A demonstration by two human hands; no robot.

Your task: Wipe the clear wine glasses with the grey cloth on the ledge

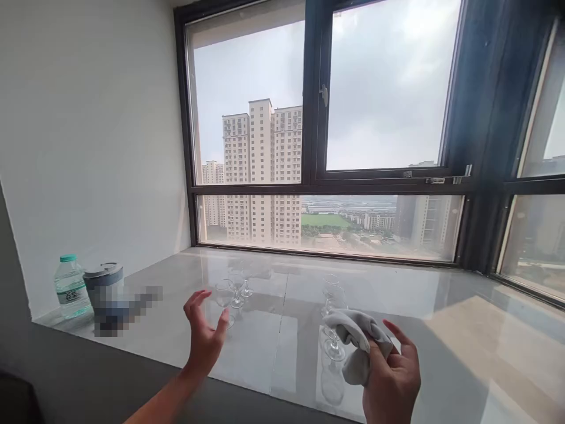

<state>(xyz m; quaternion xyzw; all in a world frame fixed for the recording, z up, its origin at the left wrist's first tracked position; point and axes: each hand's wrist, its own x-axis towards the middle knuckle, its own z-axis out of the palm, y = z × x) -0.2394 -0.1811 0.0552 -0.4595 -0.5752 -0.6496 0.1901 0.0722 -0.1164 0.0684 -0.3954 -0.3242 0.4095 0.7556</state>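
Note:
My left hand (203, 335) hovers open above the glossy grey window ledge (441, 330), fingers curled apart, just in front of a group of small stemmed glasses (233, 291). My right hand (391, 383) grips a grey cloth (355, 344) that drapes over its fingers. Right behind the cloth stand more clear stemmed glasses (332, 306), one with its round foot showing below the cloth.
A plastic water bottle (69, 287) with a green cap and a grey lidded container (105, 285) stand at the ledge's left end by the white wall. A large dark-framed window (318, 176) runs along the back. A dark counter edge (88, 377) lies nearest me.

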